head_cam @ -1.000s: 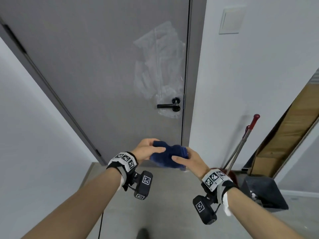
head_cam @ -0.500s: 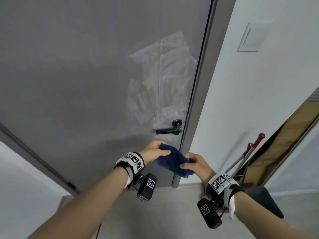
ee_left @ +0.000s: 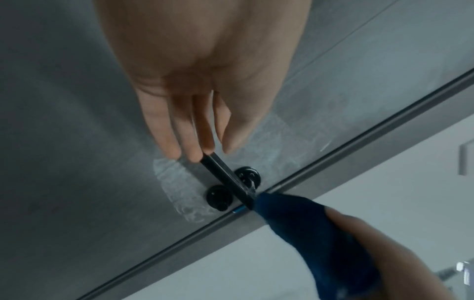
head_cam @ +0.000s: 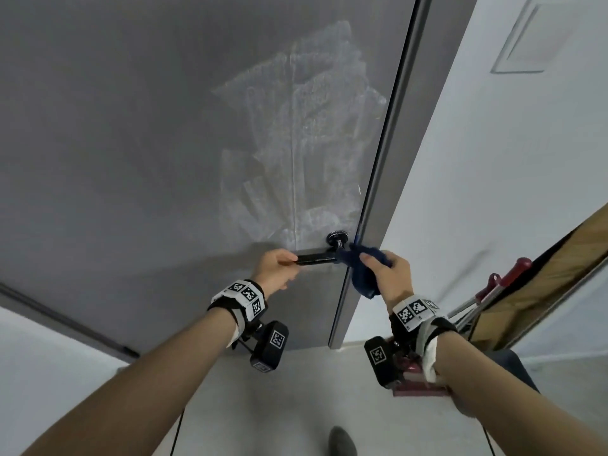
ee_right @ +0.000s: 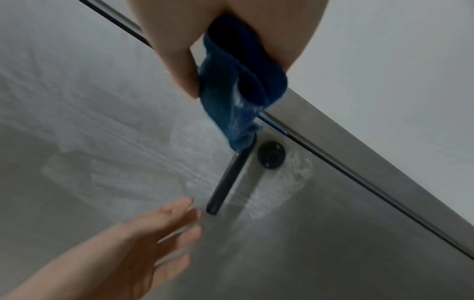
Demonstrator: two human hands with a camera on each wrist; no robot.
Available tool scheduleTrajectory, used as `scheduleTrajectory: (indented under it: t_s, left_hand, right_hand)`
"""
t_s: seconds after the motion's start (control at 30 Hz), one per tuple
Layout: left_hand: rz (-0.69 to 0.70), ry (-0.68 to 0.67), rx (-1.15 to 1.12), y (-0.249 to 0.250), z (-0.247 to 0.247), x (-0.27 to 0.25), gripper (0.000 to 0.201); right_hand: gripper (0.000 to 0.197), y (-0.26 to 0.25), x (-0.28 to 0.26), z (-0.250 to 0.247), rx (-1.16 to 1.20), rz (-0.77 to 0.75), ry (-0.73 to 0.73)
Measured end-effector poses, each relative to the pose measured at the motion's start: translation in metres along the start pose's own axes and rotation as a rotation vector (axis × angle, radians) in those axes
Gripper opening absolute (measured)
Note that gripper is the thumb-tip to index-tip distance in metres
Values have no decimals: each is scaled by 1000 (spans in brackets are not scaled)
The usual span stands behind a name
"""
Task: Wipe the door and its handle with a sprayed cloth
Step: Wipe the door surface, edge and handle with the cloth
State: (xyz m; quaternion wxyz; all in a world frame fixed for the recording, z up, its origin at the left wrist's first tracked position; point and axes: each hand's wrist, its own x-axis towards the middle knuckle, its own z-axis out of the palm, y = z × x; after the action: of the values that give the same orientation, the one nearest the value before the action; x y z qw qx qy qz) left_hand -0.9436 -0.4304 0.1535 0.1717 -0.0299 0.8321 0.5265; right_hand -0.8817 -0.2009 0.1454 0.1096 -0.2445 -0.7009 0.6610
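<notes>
The grey door carries a black lever handle near its right edge. My right hand grips a bunched dark blue cloth and holds it against the handle's pivot end, beside the round black rosette. In the right wrist view the cloth hangs from my fingers onto the handle. My left hand is at the handle's free end. Its fingers are straight and their tips meet the tip of the handle. They hold nothing.
A wet, streaky patch covers the door above the handle. The door frame and a white wall with a switch plate stand to the right. Red-handled tools and cardboard lean at the lower right.
Both hands rose from in front of me to the handle. The left hand let go of the cloth and reached the handle's free end; the right brought the cloth to its pivot end.
</notes>
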Motion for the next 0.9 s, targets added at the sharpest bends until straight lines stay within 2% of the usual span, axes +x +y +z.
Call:
scheduleTrajectory:
  t_s: [0.07,0.13,0.27,0.37,0.43,0.53,0.6,0.7,0.83,0.9]
  left_hand:
    - [-34,111,16,1,-5,9,16]
    - [-83,134,42,0,-6,16,17]
    - [-148,62,83,-6,3,28,21]
    - [-150,19,25,-5,12,33,23]
    - [-152,30,-21,-6,15,37,17]
    - [-146,42,-72,-11,14,44,10]
    - [-142,49,-106,-18,13,47,13]
    - [-142,64,-169,-22,13,48,21]
    - [-243,14,-259,-18,10,45,26]
    - [-261,64,-197,-19,5,44,27]
  right_hand:
    - [22,-4,19,-3,-87,-119,109]
    - [20,-4,34,0,-183,-208,140]
    - [20,11,45,20,-470,-334,-68]
    - [31,25,43,31,-617,-505,-162]
    - [37,35,44,33,-647,-581,-194]
    - [45,53,43,33,-759,-703,-318]
    - [46,63,42,35,-828,-814,-337]
    - [49,69,36,49,-892,-875,-346]
    - [50,65,20,86,-971,-947,-431]
    - [50,62,15,104,-988,-975,-470]
